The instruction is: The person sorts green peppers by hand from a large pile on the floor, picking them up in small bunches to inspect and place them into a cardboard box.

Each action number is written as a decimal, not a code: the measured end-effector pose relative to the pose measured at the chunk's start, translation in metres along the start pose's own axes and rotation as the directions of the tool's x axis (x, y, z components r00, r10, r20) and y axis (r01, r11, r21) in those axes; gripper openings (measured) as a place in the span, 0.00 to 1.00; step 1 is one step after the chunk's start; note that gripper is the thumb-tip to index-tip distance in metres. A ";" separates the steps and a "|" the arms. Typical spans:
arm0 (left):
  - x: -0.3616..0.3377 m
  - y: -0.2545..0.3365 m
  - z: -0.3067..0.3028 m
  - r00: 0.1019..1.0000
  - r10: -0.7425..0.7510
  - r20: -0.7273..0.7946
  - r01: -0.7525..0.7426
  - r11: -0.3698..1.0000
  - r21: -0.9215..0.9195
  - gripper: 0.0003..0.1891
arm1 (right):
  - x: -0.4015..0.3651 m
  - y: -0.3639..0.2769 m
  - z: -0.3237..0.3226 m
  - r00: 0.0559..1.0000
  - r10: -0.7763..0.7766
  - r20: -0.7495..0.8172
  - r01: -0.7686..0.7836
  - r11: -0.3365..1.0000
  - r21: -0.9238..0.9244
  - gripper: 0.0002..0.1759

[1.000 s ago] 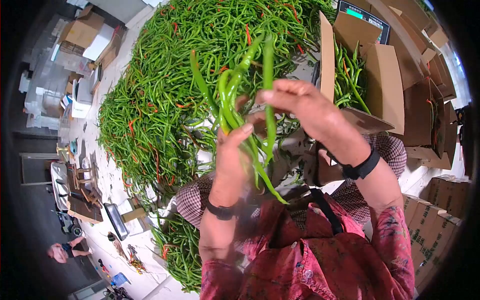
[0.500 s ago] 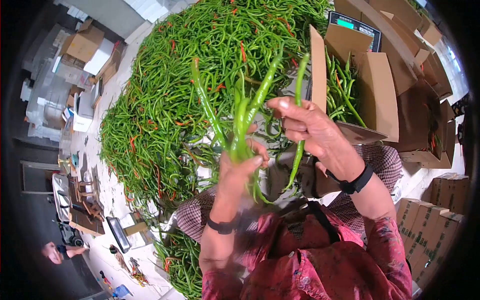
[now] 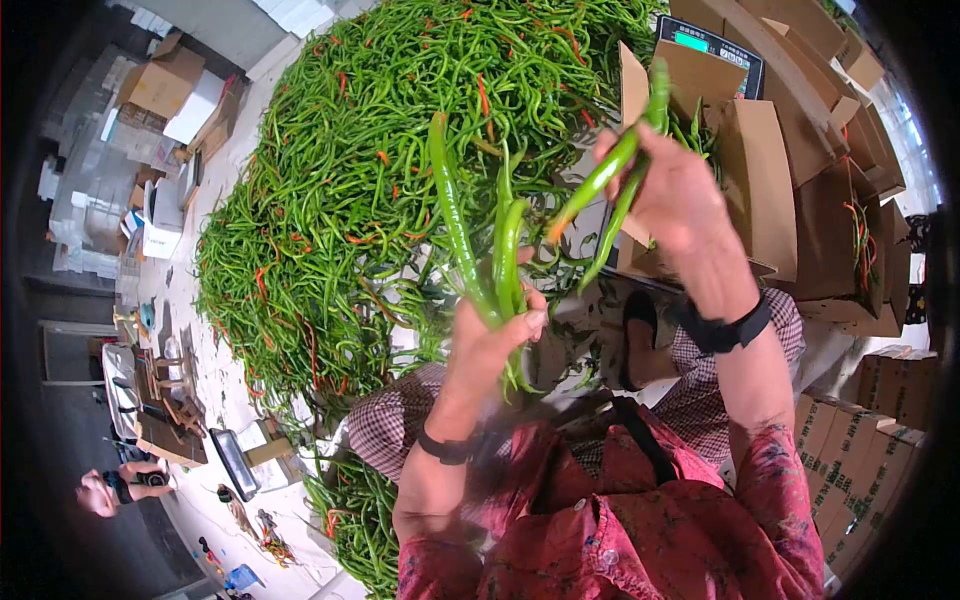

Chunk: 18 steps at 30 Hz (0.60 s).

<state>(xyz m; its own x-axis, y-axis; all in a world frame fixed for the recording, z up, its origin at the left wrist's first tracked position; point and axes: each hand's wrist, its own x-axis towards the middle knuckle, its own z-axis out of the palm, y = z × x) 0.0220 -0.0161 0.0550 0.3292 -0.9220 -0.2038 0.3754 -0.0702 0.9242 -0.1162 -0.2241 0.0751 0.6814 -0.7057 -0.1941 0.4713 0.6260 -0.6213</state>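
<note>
My left hand [image 3: 500, 325] is closed around several long green peppers [image 3: 508, 240], which point upward from the fist. To its right, my right hand [image 3: 680, 190] pinches green peppers [image 3: 612, 165], one with an orange tip, near the front of an open cardboard box [image 3: 755, 185]. That box holds more green peppers, partly hidden behind the hand. A large pile of green peppers [image 3: 340, 200] mixed with a few red ones spreads beyond both hands.
A scale with a lit green display [image 3: 692, 41] sits behind the box. More cardboard boxes [image 3: 835, 230] stand at the right, with stacked cartons [image 3: 850, 470] below. Another pepper heap [image 3: 375, 520] lies by my left arm. A person [image 3: 120, 487] is at the far lower left.
My right hand has moved right and up toward the box, now with an additional pepper in its grip. The bunch in my left hand has fewer peppers and has shifted slightly right.
</note>
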 end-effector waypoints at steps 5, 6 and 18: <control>0.000 -0.002 -0.001 0.998 0.036 -0.048 -0.041 0.995 -0.090 0.36 | -0.003 -0.018 -0.025 0.999 0.033 0.042 -0.039 0.988 0.151 0.16; 0.002 -0.001 -0.001 0.998 0.054 -0.044 -0.059 0.992 -0.111 0.35 | -0.005 -0.016 -0.028 0.993 0.048 0.112 -0.065 0.986 0.156 0.16; 0.007 -0.004 -0.003 0.982 0.118 -0.146 -0.137 0.982 -0.126 0.31 | -0.056 -0.013 -0.029 0.999 0.039 0.032 -0.041 0.997 0.063 0.17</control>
<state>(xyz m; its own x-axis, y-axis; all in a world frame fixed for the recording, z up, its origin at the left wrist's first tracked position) 0.0251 -0.0210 0.0490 0.4942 -0.8583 -0.1382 0.4333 0.1053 0.8951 -0.1764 -0.2027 0.0721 0.7166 -0.6701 -0.1937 0.4775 0.6737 -0.5640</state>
